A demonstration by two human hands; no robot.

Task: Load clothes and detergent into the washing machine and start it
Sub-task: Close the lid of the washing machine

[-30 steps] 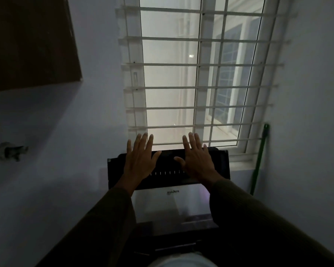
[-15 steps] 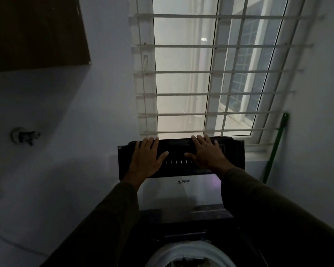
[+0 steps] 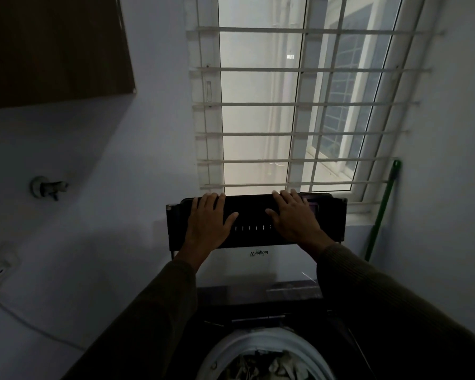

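Top-loading washing machine with a raised dark lid (image 3: 255,237): lid stands upright at the far side of the machine, just below the window, a white panel with a brand mark on its lower part. Left hand (image 3: 207,224): flat on the left part of the lid's dark upper band, fingers spread wide, fingertips at the top edge, holding nothing. Right hand (image 3: 295,219): flat on the right part of the same band, fingers spread, likewise holding nothing; both arms in dark ribbed sleeves. White round drum opening (image 3: 258,344): near bottom centre, directly below the lid. Pale crumpled clothes (image 3: 261,366): lying inside the drum. White barred window (image 3: 299,105): far centre, bright behind the lid. Green stick handle (image 3: 383,209): leaning in the right corner beside the window frame. Wall tap (image 3: 48,187): left wall, well apart from the machine. Brown wooden cabinet (image 3: 52,48): upper left.
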